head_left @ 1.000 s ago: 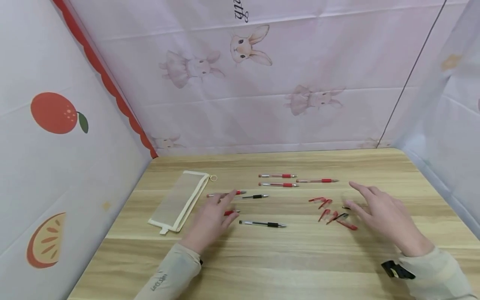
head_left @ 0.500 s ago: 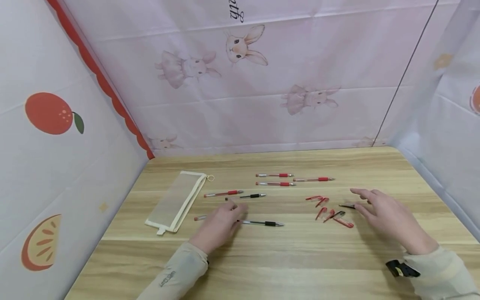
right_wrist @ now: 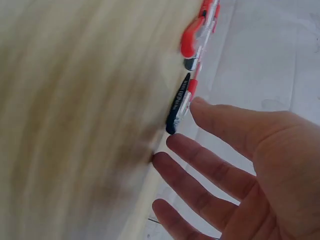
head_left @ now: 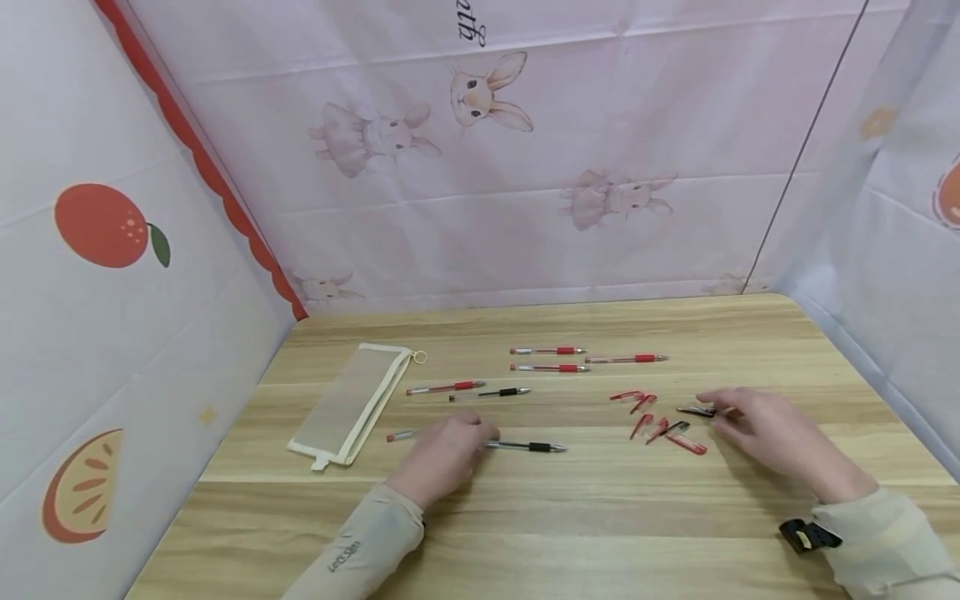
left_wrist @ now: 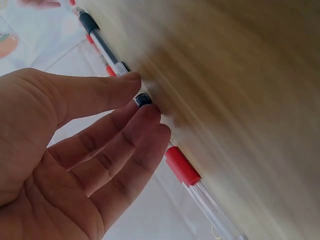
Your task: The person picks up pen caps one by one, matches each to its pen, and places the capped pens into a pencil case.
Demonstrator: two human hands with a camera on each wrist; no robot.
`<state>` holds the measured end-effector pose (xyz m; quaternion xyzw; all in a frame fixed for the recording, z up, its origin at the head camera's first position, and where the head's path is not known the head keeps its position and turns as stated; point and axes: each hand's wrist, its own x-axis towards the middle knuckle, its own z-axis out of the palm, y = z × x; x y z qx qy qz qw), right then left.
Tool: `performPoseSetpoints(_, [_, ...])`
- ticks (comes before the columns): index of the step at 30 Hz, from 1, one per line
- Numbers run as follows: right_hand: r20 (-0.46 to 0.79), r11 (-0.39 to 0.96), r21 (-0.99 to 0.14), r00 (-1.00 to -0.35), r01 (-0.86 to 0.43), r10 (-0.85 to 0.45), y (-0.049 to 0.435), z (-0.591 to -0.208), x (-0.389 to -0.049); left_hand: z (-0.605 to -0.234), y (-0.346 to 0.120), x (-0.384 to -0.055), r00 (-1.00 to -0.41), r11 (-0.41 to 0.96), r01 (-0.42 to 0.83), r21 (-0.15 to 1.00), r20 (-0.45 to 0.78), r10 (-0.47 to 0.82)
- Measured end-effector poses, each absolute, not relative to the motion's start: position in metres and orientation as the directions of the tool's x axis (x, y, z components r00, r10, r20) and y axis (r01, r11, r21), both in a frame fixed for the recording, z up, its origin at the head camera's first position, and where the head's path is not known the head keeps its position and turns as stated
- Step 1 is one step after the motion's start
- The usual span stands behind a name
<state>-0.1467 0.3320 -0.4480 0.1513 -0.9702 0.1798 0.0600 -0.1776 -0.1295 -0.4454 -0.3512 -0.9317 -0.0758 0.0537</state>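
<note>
Black cap (right_wrist: 177, 106) perhaps touching fingers (right_wrist: 202, 167), red caps (head_left: 691, 445)

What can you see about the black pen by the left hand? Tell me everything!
The black pen is slim, with a see-through barrel that looks like plastic, something dark inside, a black grip and a silvery tip. No cap covers that tip. It lies nearly sideways over the wooden table, tip pointing right, away from the left hand, which pinches its dark back end.
</note>
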Motion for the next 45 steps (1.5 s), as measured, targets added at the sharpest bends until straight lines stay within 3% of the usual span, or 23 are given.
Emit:
performPoseSetpoints(28, [0.067, 0.895, -0.350, -0.961, -0.275, -0.269, 0.333, -0.449, -0.175, -0.439, -0.128, -0.175, -0.820, 0.813, 0.571, 0.115, 0.131, 0.557])
performPoseSetpoints(39, [0.094, 0.905, -0.313, -0.957, -0.289, -0.273, 0.331, -0.450, -0.176, -0.435, -0.132, -0.178, -0.817, 0.794, 0.576, 0.192, 0.108, 0.567])
performPoseSetpoints(45, [0.088, 0.908, -0.310, -0.960, -0.281, -0.267, 0.332, -0.450, -0.170, -0.437, -0.138, -0.184, -0.794, 0.745, 0.594, 0.302, 0.071, 0.604])
